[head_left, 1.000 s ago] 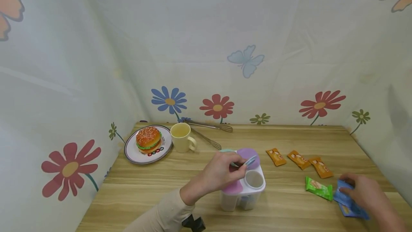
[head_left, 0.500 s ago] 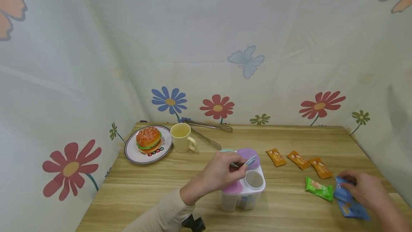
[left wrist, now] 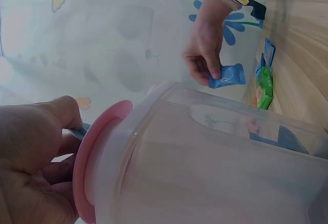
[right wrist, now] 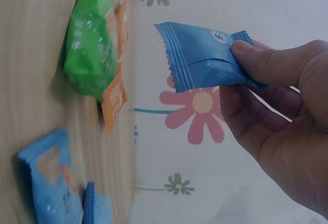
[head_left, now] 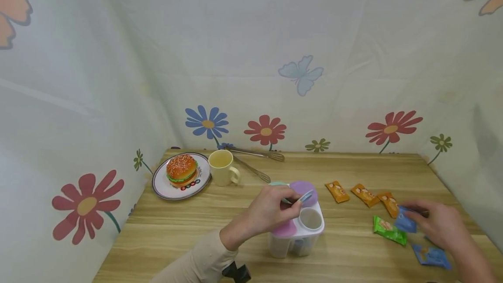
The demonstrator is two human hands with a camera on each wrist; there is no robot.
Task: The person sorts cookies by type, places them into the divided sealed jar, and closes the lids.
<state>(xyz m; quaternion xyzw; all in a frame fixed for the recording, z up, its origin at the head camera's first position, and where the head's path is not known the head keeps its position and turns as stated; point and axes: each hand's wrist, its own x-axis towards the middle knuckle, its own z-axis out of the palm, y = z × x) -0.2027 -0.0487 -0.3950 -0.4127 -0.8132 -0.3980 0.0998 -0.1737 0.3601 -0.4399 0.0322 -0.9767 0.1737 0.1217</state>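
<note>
White-topped clear plastic container (head_left: 280, 246) has one opening (head_left: 310, 219) uncovered; left hand (head_left: 272, 206) pinches a pale-blue lid (head_left: 306, 196), right hand (head_left: 442, 224) a shiny blue packet (head_left: 404, 222), lifted toward the tabletop's (head_left: 353, 261) right edge, where six orange, green and blue packets (head_left: 389, 231) lie

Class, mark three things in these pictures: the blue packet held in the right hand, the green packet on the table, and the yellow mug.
Held blue packet (right wrist: 202, 59): right wrist view, middle of its wrapper.
Green packet (head_left: 388, 230): head view, middle of its wrapper.
Yellow mug (head_left: 221, 175): head view, outer wall.

Pkts (head_left: 364, 195) R of cntnr (head_left: 278, 246), mug (head_left: 221, 174) back L.
</note>
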